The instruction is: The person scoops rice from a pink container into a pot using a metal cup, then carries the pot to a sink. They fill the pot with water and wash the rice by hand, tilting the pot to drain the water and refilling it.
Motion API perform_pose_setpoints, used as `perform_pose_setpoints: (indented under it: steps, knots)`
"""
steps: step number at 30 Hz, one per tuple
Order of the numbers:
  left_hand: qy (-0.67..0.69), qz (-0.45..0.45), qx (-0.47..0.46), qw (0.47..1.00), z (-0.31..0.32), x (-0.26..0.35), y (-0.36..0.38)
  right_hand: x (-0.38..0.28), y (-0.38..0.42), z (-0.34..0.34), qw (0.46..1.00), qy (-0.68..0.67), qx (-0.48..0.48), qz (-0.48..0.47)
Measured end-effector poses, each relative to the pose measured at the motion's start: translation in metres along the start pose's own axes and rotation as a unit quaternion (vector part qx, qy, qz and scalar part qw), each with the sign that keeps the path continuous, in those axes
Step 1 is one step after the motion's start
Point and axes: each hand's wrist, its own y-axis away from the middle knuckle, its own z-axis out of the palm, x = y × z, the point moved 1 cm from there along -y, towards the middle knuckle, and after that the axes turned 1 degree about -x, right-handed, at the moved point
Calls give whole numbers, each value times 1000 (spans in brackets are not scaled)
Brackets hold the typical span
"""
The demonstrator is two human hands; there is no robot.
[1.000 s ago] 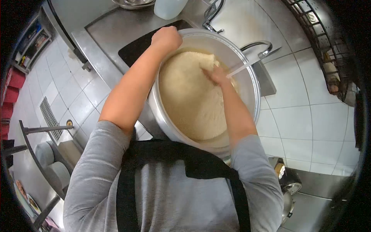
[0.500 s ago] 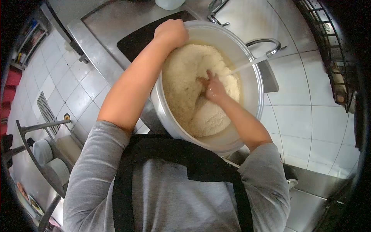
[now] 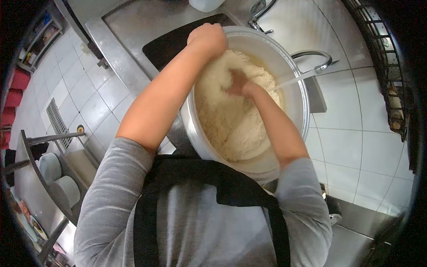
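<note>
A large, translucent white tub point(image 3: 192, 129) holds a heap of pale, wet, rice-like grain point(image 3: 242, 133) with cloudy liquid around its edge. At the tub's far left, my left hand point(image 3: 208, 39) is closed over the rim, its fingertips hidden. My right hand point(image 3: 238, 83) is down in the grain near the middle, blurred, with the fingers apart and partly sunk. From a curved metal faucet point(image 3: 313, 57) on the right, a stream of water point(image 3: 289, 82) runs into the tub beside my right hand.
Beyond my left hand lies a black board point(image 3: 171, 46) on the steel counter point(image 3: 129, 49). A white container point(image 3: 205, 4) stands at the back near a second faucet point(image 3: 262, 18). A black wire rack point(image 3: 382, 58) hangs at right. White bowls point(image 3: 66, 190) sit on a lower-left shelf.
My right hand has swept up and slightly left through the grain. My left hand stays on the rim. The whole view has shifted slightly.
</note>
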Motion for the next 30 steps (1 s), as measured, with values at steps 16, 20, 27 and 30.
perform_pose_setpoints:
  steps: [16,20,27,30]
  knots:
    - [-9,35,59,998,6,-3,2,-1,-60,-32,900,-430,-43,-59]
    - [-6,29,44,999,7,-5,-3,-64,-16,-17,970,-55,-138,-192]
    - [-2,28,56,998,8,-2,3,41,33,-72,932,-221,-248,-145]
    - [3,34,48,998,5,-2,2,71,-15,-61,937,-323,-88,97]
